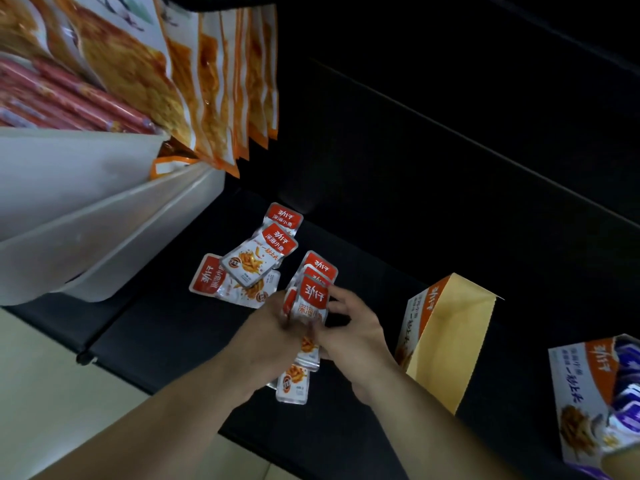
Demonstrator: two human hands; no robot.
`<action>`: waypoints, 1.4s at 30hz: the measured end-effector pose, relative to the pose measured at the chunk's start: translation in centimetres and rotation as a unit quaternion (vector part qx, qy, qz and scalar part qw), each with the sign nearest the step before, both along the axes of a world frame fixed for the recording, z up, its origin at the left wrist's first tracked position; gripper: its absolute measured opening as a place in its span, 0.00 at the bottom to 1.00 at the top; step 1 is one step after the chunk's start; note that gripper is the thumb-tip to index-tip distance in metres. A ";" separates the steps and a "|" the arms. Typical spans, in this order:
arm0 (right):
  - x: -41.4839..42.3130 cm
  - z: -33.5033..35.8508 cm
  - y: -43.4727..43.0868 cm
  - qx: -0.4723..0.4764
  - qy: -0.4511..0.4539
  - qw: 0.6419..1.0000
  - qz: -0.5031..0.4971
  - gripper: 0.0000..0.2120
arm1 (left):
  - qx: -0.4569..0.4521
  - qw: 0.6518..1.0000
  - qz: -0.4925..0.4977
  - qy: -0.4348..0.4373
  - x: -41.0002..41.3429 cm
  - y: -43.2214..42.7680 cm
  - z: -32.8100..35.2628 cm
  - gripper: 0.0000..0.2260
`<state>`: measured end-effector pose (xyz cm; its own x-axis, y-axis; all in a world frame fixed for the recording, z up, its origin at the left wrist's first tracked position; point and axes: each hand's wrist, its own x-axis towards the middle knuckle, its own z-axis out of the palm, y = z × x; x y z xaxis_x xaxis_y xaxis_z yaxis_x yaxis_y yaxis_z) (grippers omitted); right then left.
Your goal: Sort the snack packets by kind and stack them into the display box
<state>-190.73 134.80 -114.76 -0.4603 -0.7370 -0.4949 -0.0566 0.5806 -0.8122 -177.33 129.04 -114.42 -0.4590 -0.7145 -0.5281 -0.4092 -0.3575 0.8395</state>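
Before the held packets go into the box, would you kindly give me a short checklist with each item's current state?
1. Both hands on the bundle: left hand and right hand grip the held red packets: ok.
2. Bundle squared up: packets fanned unevenly: not ok.
3. Held packets one kind: visible ones red-topped: ok.
4. Open display box empty: ok.
5. All loose packets gathered: several remain on the shelf: not ok.

snack packets (259, 261): glossy foil-plastic film, sheen on faces. display box (446, 341): matt printed cardboard (plain tan inside). shelf (381, 237): black, matt, smooth. bins (86, 216): translucent white plastic, smooth.
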 end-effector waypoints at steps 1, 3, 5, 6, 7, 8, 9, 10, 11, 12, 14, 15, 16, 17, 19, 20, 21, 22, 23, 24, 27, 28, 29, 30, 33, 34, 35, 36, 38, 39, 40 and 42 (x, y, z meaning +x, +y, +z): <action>0.1 0.0 0.2 -0.001 -0.004 1.000 0.004 0.32 | -0.008 1.000 -0.018 0.004 0.0 0.2 0.0 0.13; 0.2 0.0 0.6 -0.015 -0.023 1.000 -0.004 0.31 | -0.024 1.000 0.003 0.015 0.1 0.3 0.3 0.17; 0.0 0.6 0.9 -0.022 -0.023 0.999 -0.030 0.33 | -0.039 0.998 0.038 0.041 0.6 0.4 0.8 0.17; -0.3 0.9 1.0 -0.025 -0.031 0.998 -0.039 0.36 | -0.048 0.996 0.045 0.058 0.8 0.5 1.2 0.18; -0.6 1.3 1.0 -0.033 -0.053 0.997 -0.040 0.39 | -0.057 0.994 0.048 0.075 1.0 0.7 1.7 0.18; -0.7 1.8 1.0 -0.045 -0.082 0.995 -0.033 0.40 | -0.064 0.993 0.046 0.091 1.2 0.8 2.1 0.17; -0.9 2.4 1.0 -0.053 -0.100 0.994 -0.015 0.41 | -0.069 0.991 0.042 0.107 1.3 1.0 2.6 0.17; -1.0 3.1 0.9 -0.061 -0.099 0.993 0.004 0.42 | -0.077 0.989 0.033 0.119 1.2 1.3 3.1 0.17; -1.0 3.6 0.9 -0.069 -0.087 0.994 0.023 0.43 | -0.085 0.988 0.018 0.128 1.1 1.5 3.5 0.18; -0.9 4.3 0.9 -0.077 -0.075 0.993 0.037 0.43 | -0.091 0.986 -0.001 0.137 0.9 1.7 3.8 0.19; -0.8 5.4 1.2 -0.086 -0.063 0.993 0.041 0.45 | -0.103 0.981 -0.041 0.156 0.1 2.2 4.4 0.25; -0.9 6.0 1.4 -0.094 -0.060 0.993 0.038 0.46 | -0.114 0.978 -0.061 0.161 -0.3 2.3 4.5 0.29; -1.1 6.5 1.7 -0.106 -0.052 0.993 0.032 0.48 | -0.130 0.975 -0.084 0.157 -0.7 2.4 4.7 0.32; -1.5 7.0 2.2 -0.119 -0.037 0.992 0.027 0.49 | -0.147 0.972 -0.106 0.148 -1.1 2.4 4.9 0.36; -2.7 8.0 3.3 -0.139 0.013 0.990 0.022 0.52 | -0.184 0.964 -0.149 0.123 -1.7 2.3 5.2 0.39; -3.3 8.7 3.9 -0.145 0.041 0.988 0.025 0.54 | -0.195 0.960 -0.167 0.112 -2.1 2.4 5.3 0.40; -3.9 9.3 4.5 -0.148 0.066 0.986 0.028 0.55 | -0.196 0.958 -0.179 0.111 -2.5 2.5 5.5 0.39; -4.6 10.1 5.1 -0.150 0.087 0.984 0.030 0.56 | -0.191 0.956 -0.186 0.119 -3.0 2.7 5.8 0.38; -5.4 10.8 5.7 -0.152 0.105 0.982 0.030 0.56 | -0.188 0.955 -0.191 0.130 -3.7 2.8 6.1 0.36; -6.3 11.6 6.2 -0.154 0.122 0.980 0.030 0.57 | -0.192 0.952 -0.195 0.138 -4.5 3.0 6.4 0.34; -9.4 13.7 7.4 -0.145 0.186 0.971 0.036 0.56 | -0.213 0.944 -0.198 0.155 -7.5 3.6 6.7 0.23; -10.5 14.0 7.8 -0.139 0.201 0.969 0.034 0.53 | -0.211 0.945 -0.198 0.153 -8.7 4.0 6.7 0.21; -11.4 14.1 8.2 -0.139 0.195 0.971 0.021 0.49 | -0.214 0.945 -0.197 0.147 -9.7 4.5 6.6 0.20; -12.1 14.0 8.6 -0.147 0.168 0.975 0.003 0.44 | -0.225 0.944 -0.195 0.139 -10.8 4.8 6.5 0.19; -13.1 11.7 10.0 -0.159 0.081 0.981 -0.072 0.31 | -0.257 0.940 -0.191 0.117 -13.6 5.7 5.9 0.20; -13.1 10.6 10.6 -0.158 0.057 0.980 -0.104 0.28 | -0.255 0.941 -0.196 0.110 -14.1 5.8 5.6 0.19; -13.2 9.6 11.1 -0.153 0.040 0.979 -0.129 0.26 | -0.246 0.942 -0.203 0.107 -14.4 6.0 5.2 0.19; -13.2 8.8 11.5 -0.145 0.032 0.979 -0.140 0.24 | -0.235 0.943 -0.211 0.102 -14.6 6.3 4.9 0.19; -13.5 7.9 12.1 -0.125 0.066 0.981 -0.134 0.22 | -0.232 0.941 -0.231 0.081 -14.5 6.8 4.2 0.18; -13.8 7.7 12.3 -0.114 0.103 0.981 -0.122 0.22 | -0.249 0.936 -0.240 0.064 -14.4 7.0 4.0 0.17; -14.0 7.7 12.4 -0.107 0.139 0.978 -0.109 0.22 | -0.272 0.929 -0.248 0.047 -14.5 7.2 3.8 0.18; -14.6 7.7 12.7 -0.115 0.182 0.973 -0.082 0.22 | -0.318 0.915 -0.248 0.021 -14.7 7.2 3.9 0.19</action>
<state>-205.34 147.51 -107.04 -0.6955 -0.7105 -0.1072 -0.2865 0.4110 -0.8655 -191.99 136.26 -110.54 -0.8197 -0.5704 -0.0531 -0.3522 0.4287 0.8320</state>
